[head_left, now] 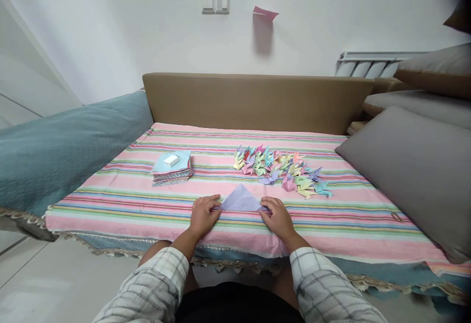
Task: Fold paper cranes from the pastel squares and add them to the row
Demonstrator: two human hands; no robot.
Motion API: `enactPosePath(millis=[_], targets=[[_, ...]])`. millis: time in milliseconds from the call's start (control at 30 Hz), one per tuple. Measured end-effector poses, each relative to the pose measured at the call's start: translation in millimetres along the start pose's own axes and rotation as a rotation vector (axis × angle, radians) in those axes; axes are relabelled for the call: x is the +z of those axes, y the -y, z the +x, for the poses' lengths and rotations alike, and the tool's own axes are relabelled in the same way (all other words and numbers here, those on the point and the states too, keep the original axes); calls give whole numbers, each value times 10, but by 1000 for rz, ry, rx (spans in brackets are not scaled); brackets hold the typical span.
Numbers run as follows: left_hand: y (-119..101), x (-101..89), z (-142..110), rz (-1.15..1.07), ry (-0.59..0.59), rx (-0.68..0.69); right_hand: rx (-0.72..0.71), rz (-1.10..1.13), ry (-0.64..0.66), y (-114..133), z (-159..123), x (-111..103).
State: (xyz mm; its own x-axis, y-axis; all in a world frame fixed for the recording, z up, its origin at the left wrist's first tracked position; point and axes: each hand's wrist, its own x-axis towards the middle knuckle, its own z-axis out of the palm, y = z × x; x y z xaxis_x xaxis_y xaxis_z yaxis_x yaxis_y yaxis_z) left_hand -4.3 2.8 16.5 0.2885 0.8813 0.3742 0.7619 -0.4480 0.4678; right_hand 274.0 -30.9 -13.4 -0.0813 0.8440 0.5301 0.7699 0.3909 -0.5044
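Observation:
A sheet of lavender origami paper [241, 199], folded into a triangle with its point away from me, lies on the striped cloth [147, 230]. Its left corner is pinched in my left hand [204, 215], between thumb and fingers. At the opposite corner, my right hand [278, 216] grips the paper the same way. Just beyond my right hand lies a heap of folded paper cranes [270, 163] in many colours. Farther off to the left sits a stack of square paper [171, 170], with a small white block [171, 160] on top.
Grey cushions [405, 166] are piled on the right, and a blue-covered armrest [73, 146] stands on the left. Behind the cloth runs a brown backrest [257, 102]. A small brown object [396, 216] lies near the front cushion. A pink paper [265, 14] sticks to the wall.

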Motion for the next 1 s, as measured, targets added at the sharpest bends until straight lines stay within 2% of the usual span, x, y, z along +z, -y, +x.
enactPosePath(millis=[167,400,667,1000], targets=[[1,-12,-13,-26,19,50,-20,27,36,12,-12,-11],[-22,-12,-40,3,40,43,-5,48,113,34,-14,-57],[-4,5,-67,36,61,58,37,16,143,146,6,-111],[11,-17,-71,64,153,77,17,-20,125,111,-3,-65]])
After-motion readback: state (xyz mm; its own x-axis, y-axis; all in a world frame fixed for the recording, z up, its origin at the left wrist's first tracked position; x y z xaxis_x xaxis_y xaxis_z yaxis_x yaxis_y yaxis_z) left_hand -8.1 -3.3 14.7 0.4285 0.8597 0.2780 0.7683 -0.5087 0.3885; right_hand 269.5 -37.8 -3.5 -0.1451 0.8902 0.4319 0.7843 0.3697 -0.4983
